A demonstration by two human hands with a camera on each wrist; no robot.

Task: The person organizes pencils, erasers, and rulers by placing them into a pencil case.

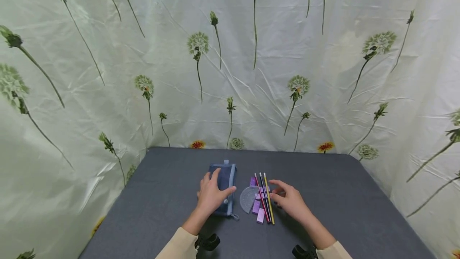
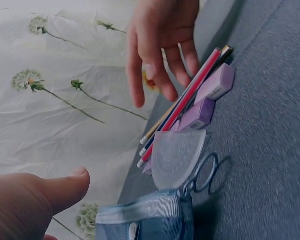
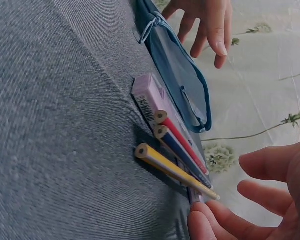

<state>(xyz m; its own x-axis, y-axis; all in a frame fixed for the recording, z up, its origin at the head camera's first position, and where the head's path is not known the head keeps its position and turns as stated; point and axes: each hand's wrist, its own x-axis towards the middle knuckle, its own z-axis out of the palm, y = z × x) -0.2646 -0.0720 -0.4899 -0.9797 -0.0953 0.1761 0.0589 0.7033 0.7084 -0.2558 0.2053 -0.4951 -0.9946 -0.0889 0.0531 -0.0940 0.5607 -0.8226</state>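
A blue pencil case with a zip pull lies at centre-left of the table. Over it is my left hand, fingers spread; whether it touches the case I cannot tell. To the case's right lies a clear semicircular protractor, beside several purple erasers. Across the erasers rest a red pencil, a dark blue pencil and a yellow pencil. Just right of the yellow pencil, my right hand has loosely bent fingers, holding nothing; the right wrist view shows its fingertips near that pencil's far end.
A dark grey cloth covers the table. Behind and at both sides hangs a pale curtain printed with dandelions. Black straps circle both wrists, below beige sleeves.
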